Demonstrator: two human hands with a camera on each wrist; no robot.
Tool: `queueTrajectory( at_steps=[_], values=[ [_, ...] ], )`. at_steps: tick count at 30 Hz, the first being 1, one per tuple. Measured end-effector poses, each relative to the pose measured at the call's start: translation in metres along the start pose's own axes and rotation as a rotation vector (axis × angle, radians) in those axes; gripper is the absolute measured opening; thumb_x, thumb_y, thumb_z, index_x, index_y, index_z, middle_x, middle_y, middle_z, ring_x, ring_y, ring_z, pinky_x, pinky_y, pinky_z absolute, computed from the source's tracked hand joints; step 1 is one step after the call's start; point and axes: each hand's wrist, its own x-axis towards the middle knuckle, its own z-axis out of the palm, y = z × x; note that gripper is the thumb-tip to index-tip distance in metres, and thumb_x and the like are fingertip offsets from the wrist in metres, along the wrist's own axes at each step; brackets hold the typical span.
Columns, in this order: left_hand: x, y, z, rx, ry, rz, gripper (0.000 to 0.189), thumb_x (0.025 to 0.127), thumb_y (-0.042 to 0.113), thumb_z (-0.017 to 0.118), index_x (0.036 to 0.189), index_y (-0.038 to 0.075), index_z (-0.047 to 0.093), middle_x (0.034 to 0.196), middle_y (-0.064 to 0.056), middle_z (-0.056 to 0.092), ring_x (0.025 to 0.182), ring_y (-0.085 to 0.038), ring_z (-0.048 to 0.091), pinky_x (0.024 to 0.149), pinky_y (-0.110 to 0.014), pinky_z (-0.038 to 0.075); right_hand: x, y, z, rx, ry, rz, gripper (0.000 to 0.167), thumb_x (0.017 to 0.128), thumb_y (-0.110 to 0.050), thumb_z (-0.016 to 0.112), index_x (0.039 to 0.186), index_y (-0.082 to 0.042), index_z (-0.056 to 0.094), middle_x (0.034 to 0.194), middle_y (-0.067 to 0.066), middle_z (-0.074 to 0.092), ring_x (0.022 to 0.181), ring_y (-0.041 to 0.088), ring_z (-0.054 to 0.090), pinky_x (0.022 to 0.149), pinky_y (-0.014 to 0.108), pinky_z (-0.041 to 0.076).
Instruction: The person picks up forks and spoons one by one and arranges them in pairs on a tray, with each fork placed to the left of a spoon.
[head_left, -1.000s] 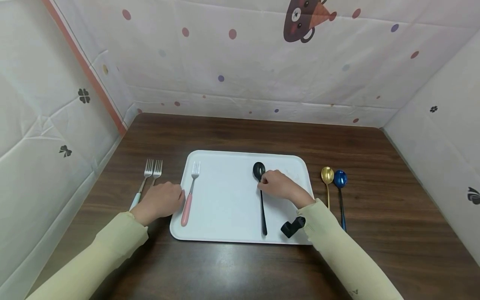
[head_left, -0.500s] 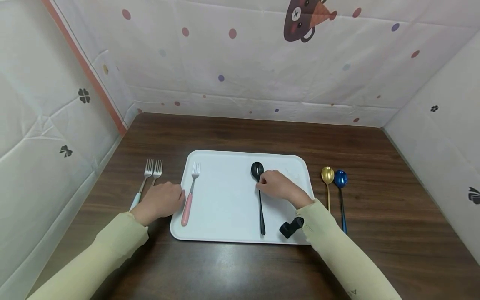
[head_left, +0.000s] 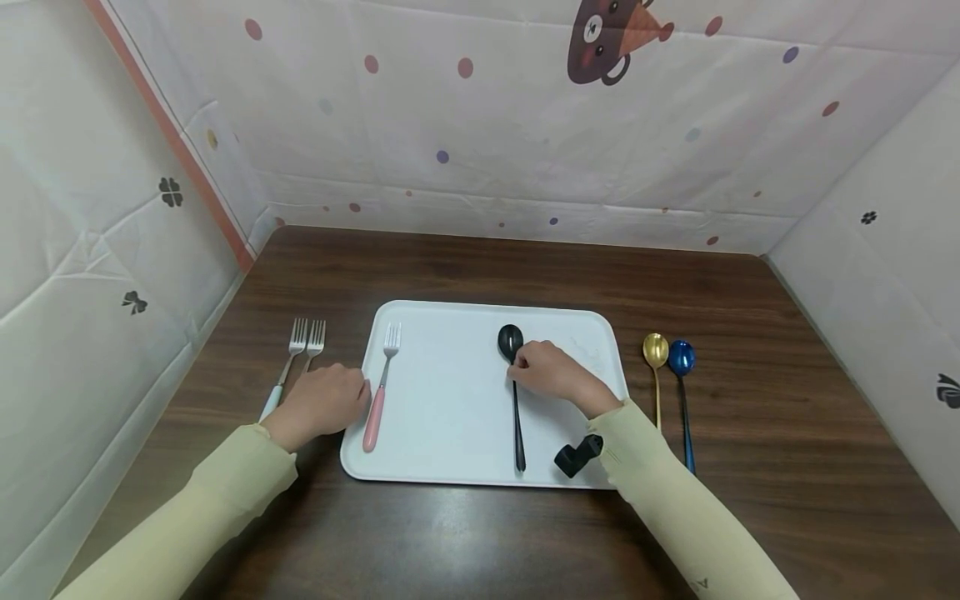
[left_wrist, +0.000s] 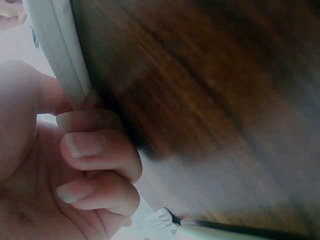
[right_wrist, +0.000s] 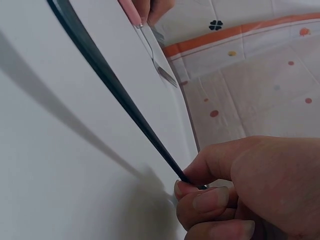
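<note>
A white tray [head_left: 450,400] lies on the wooden table. My left hand [head_left: 322,404] pinches its left rim between thumb and curled fingers, as the left wrist view shows along the tray edge [left_wrist: 62,55]. With thumb and fingertips, my right hand [head_left: 551,371] holds a black spoon [head_left: 517,425] by the upper handle, just below the bowl. The spoon's bowl points away over the right part of the tray. Its handle [right_wrist: 120,92] casts a shadow on the tray in the right wrist view. On the tray's left side lies a fork with a pink handle [head_left: 374,417].
Left of the tray lie a fork with a pale blue handle [head_left: 272,402] and another fork [head_left: 316,337], its handle hidden by my left hand. To the right lie a gold spoon [head_left: 656,352] and a blue spoon [head_left: 682,358]. Printed cloth walls [head_left: 487,100] surround the table.
My right hand has shifted slightly left along the tray, taking the black spoon with it. The left hand and the tray have stayed in place.
</note>
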Motion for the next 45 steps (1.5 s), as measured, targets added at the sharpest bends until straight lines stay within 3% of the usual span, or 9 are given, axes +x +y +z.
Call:
queueTrajectory(
  at_steps=[14,45],
  values=[
    [0.001,-0.001,0.002,0.002,0.012,0.006,0.032,0.096,0.02,0.044,0.069,0.008,0.058,0.056,-0.005,0.046,0.049,-0.017,0.042,0.045,-0.029,0.033,0.002,-0.005,0.0,-0.001,-0.01,0.023,0.032,0.093,-0.02,0.056,0.063,-0.013,0.055,0.056,-0.002,0.044,0.056,0.013,0.043,0.054,0.025,0.033],
    [0.001,-0.002,0.004,0.01,0.028,0.009,0.034,0.096,0.019,0.043,0.066,0.01,0.055,0.055,-0.003,0.043,0.048,-0.016,0.04,0.044,-0.03,0.032,0.008,-0.014,0.008,-0.001,-0.001,-0.008,0.029,0.093,-0.019,0.057,0.065,-0.011,0.06,0.059,-0.001,0.047,0.057,0.013,0.044,0.054,0.025,0.034]
  ],
)
